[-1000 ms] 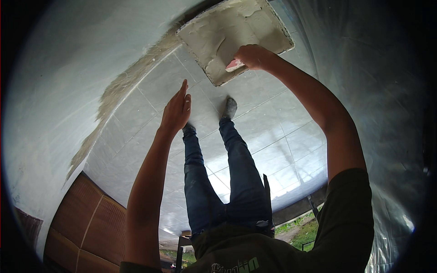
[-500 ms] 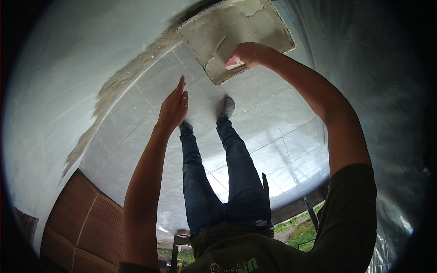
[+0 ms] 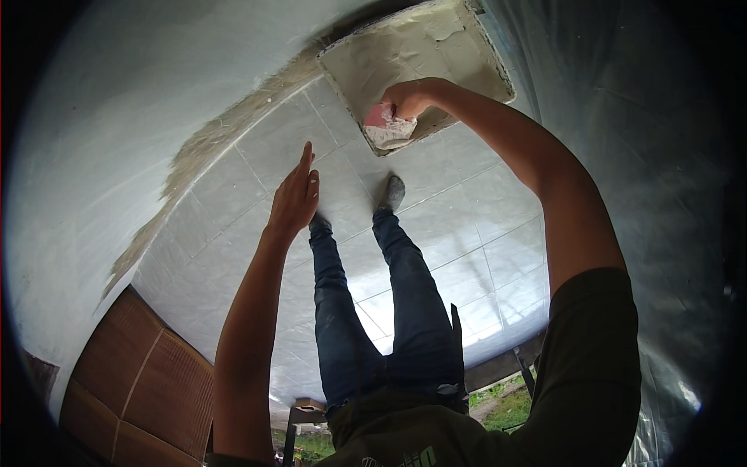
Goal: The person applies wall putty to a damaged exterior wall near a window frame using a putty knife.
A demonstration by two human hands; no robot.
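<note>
My right hand [image 3: 410, 98] grips a flat pink spreader [image 3: 379, 116], its lower part coated in wet, pale plaster. That spreader rests over the near left corner of a rectangular tray [image 3: 350, 109], which holds a layer of beige plaster [image 3: 401, 54] with ridges and smears. Part of the spreader is covered by my fingers. My left hand [image 3: 295, 196] is raised in the air left of the tray, fingers stretched out and together, thumb beside them, holding nothing.
On the left stands a pale wall [image 3: 117, 148] with a rough brownish strip along its base. Grey floor tiles [image 3: 443, 206] lie under my feet. Plastic sheeting [image 3: 607, 140] hangs on the right. A brown panelled surface [image 3: 148, 389] is at the lower left.
My right hand has moved left and slightly nearer, bringing the spreader to the tray's near corner; more of its plaster-coated face now shows. My left hand has dropped slightly nearer.
</note>
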